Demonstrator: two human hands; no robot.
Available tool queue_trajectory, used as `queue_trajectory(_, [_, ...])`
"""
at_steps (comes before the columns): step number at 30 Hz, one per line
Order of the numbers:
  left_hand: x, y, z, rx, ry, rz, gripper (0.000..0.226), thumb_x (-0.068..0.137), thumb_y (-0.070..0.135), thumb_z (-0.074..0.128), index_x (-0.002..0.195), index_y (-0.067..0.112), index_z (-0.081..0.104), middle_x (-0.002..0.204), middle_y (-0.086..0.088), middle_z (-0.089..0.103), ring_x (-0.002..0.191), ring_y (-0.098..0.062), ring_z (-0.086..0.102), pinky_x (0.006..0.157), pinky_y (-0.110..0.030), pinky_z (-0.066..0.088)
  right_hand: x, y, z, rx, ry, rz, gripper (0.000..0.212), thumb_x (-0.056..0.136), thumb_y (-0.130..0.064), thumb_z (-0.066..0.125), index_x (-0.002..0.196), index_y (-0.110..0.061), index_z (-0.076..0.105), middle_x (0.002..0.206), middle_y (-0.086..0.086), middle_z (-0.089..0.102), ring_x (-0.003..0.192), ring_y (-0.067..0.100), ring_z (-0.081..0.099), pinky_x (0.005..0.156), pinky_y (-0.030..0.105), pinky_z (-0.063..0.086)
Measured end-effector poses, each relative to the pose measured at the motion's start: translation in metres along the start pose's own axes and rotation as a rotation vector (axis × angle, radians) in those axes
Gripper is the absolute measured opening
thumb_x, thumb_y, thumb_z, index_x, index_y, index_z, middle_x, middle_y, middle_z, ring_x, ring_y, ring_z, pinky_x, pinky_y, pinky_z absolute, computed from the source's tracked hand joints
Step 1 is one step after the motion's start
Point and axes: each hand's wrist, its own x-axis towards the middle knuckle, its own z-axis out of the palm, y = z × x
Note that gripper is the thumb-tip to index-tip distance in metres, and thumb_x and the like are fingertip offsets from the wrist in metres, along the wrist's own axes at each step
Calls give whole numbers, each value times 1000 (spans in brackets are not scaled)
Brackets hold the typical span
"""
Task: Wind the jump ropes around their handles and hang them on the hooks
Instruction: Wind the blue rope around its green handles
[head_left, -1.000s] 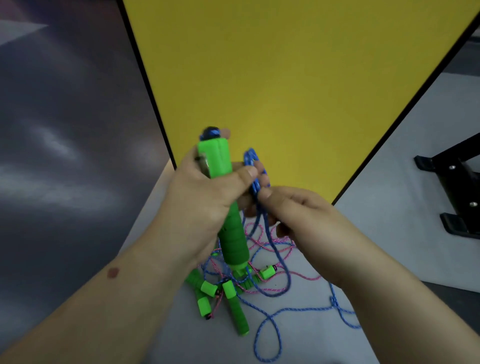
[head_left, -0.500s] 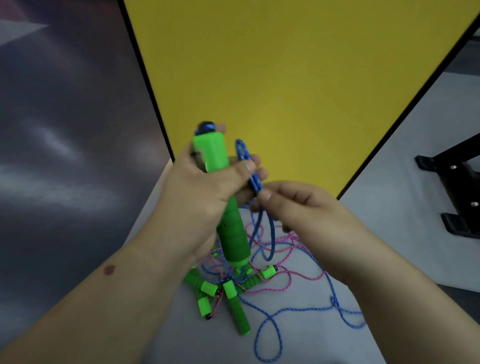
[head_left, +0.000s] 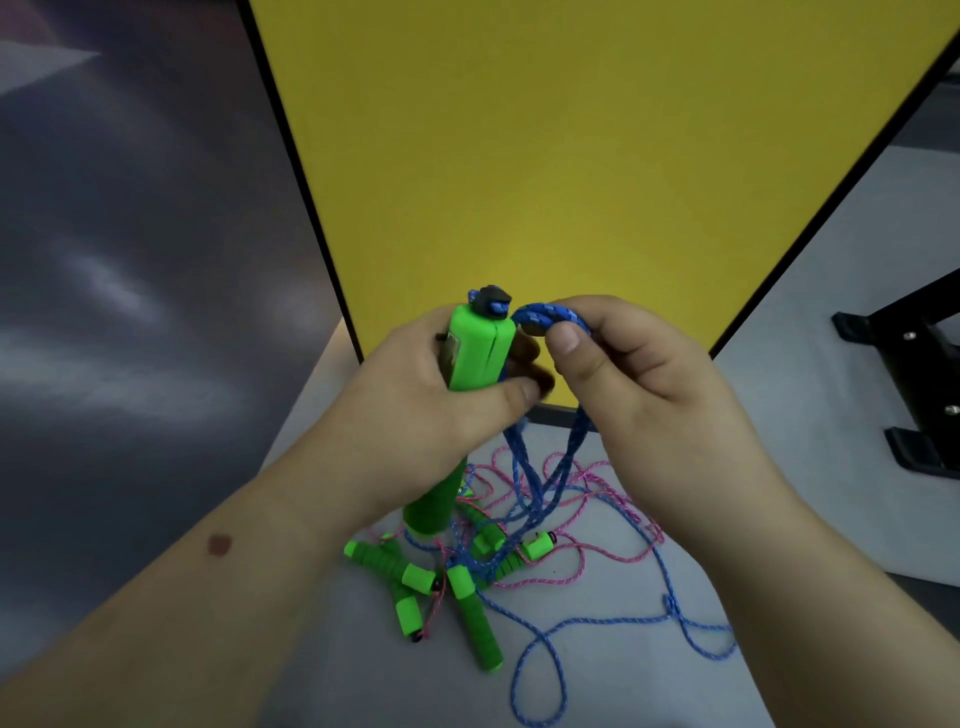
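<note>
My left hand (head_left: 415, 410) clenched on green handle (head_left: 475, 353), frame ctr. Right hand (head_left: 639, 395) fingers (head_left: 563, 340) pinch blue rope (head_left: 545, 314) loop by handle top. Risk: loop slips off; slack snags pink rope (head_left: 613, 525) pile on floor, lower ctr.

- Floor below hands: tangle of pink rope (head_left: 597, 525), blue rope (head_left: 613, 621) + green handles (head_left: 410, 574) blocks centre.
- Yellow board (head_left: 571, 156) close behind, no room fwd.
- Black stand (head_left: 919, 374) at right edge, well apart.
- Grey floor (head_left: 810, 467) btwn tangle & stand is bare; left side open.
</note>
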Motion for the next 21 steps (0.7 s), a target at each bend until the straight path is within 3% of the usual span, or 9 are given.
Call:
queue_trajectory(3, [5, -5, 3, -239, 116, -64, 23, 74, 20, 74, 93, 11, 66, 72, 0, 70, 63, -17, 68, 69, -38, 56, 0, 10, -1, 111, 11, 102, 13, 97, -15, 65, 101, -25, 73, 80, -11, 69, 77, 3, 61, 76, 22, 47])
queue_trajectory(5, [8, -3, 2, -403, 200, -101, 19, 75, 16, 73, 91, 11, 63, 70, -2, 65, 56, -14, 58, 64, -36, 53, -2, 20, -1, 78, -83, 232, 15, 94, -15, 71, 106, -24, 73, 86, 3, 70, 81, 13, 60, 80, 39, 49])
queue_trajectory(8, [12, 2, -5, -678, 260, -142, 15, 90, 3, 70, 90, 12, 58, 73, -1, 66, 55, -10, 52, 59, -30, 54, -5, 31, 0, -70, -279, 382, 12, 91, -23, 74, 103, -23, 76, 97, 9, 77, 87, 27, 69, 92, 55, 53])
queue_trajectory(10, [15, 5, -11, -798, 267, -156, 15, 95, 3, 66, 88, 14, 57, 73, 1, 67, 54, -8, 52, 60, -29, 55, -8, 33, 3, -105, -372, 419, 21, 87, -38, 73, 101, -24, 76, 100, 11, 76, 93, 40, 68, 89, 62, 52])
queue_trajectory(12, [15, 4, -14, -865, 299, -162, 14, 95, 4, 66, 88, 14, 58, 77, 0, 71, 59, -8, 59, 66, -30, 59, -8, 31, 6, -165, -394, 407, 30, 85, -50, 67, 98, -23, 74, 98, 18, 72, 79, 40, 61, 79, 62, 52])
queue_trajectory(14, [16, -6, -16, -708, 354, -180, 10, 92, 9, 70, 95, 13, 62, 95, 0, 77, 81, -13, 72, 83, -38, 60, -6, 26, 5, -121, -272, 337, 18, 95, -40, 66, 95, -24, 75, 95, 16, 72, 71, 24, 54, 71, 48, 50])
queue_trajectory(16, [13, -12, -14, -319, 361, -191, 27, 80, 21, 76, 104, 15, 65, 100, 8, 74, 92, -12, 69, 87, -45, 56, -2, 18, 3, 26, -104, 262, 13, 98, -23, 65, 96, -26, 77, 93, 13, 74, 71, 11, 56, 70, 33, 50])
queue_trajectory(19, [6, -10, -2, 82, 298, -121, 29, 81, 19, 73, 107, 19, 60, 63, 15, 54, 58, -8, 50, 59, -31, 49, 0, 10, 2, 161, 35, 182, 14, 97, -18, 66, 98, -25, 78, 90, 10, 77, 77, 10, 64, 75, 34, 56])
queue_trajectory(21, [0, -3, 8, 137, 228, -50, 21, 85, 13, 71, 99, 25, 60, 60, 12, 53, 51, -7, 45, 48, -20, 40, 1, 8, 4, 224, 66, 179, 15, 97, -13, 64, 101, -18, 78, 87, -1, 79, 82, 6, 70, 82, 34, 60])
